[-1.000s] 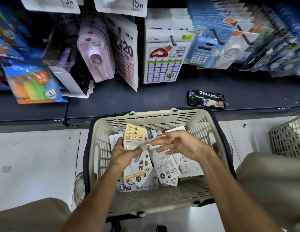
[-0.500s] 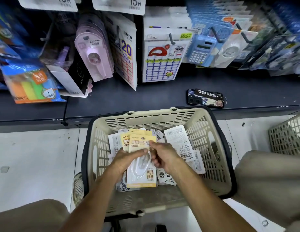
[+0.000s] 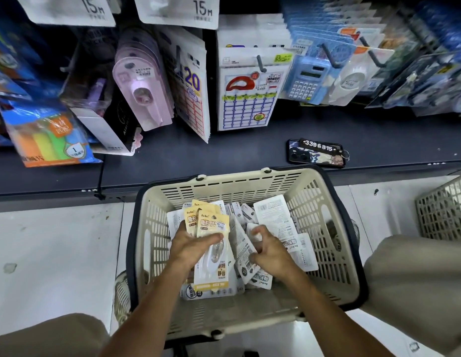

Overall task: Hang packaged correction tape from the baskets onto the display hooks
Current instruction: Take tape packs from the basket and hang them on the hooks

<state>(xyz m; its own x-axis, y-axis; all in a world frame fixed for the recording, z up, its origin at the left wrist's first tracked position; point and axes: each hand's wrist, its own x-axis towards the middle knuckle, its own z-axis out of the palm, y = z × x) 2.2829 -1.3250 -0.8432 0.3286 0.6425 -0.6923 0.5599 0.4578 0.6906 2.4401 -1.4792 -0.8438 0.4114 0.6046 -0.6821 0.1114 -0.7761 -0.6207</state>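
Landmark for this listing: the beige basket [image 3: 324, 228] in front of you, on the pale floor.

1. Up and left of the basket: a pack of coloured sticky flags [image 3: 48, 135] in orange, yellow and green, hanging over the dark shelf [image 3: 250, 150].
2. Above the basket's left corner: pink tape dispensers [image 3: 144, 94] in clear blister packs, several deep on a hook.
3. Directly above the basket: a white label-sheet pack [image 3: 246, 99] with a red shape and blue grid, on a grey display hook [image 3: 260, 63].
4. Inside the basket, left half: your left hand [image 3: 190, 247]. Its thumb lies across the front of a fanned stack of yellow-topped correction tape packs [image 3: 211, 253], the other fingers behind, so the stack is pinched upright between them.
5. Inside the basket, right half: your right hand [image 3: 270, 251], fingers curled down into the loose white packs [image 3: 283, 228] lying there. Whether the fingers actually pinch one, you cannot tell; the hand is slightly blurred.
6. Above the basket's right corner, on the shelf edge: a phone [image 3: 315, 155] with a numbered key tag on top.
7. Up and right of the basket: a blue calculator [image 3: 307, 81] in its pack on a hook.
8. Right of the basket: a second basket [image 3: 443, 204], only partly in view.
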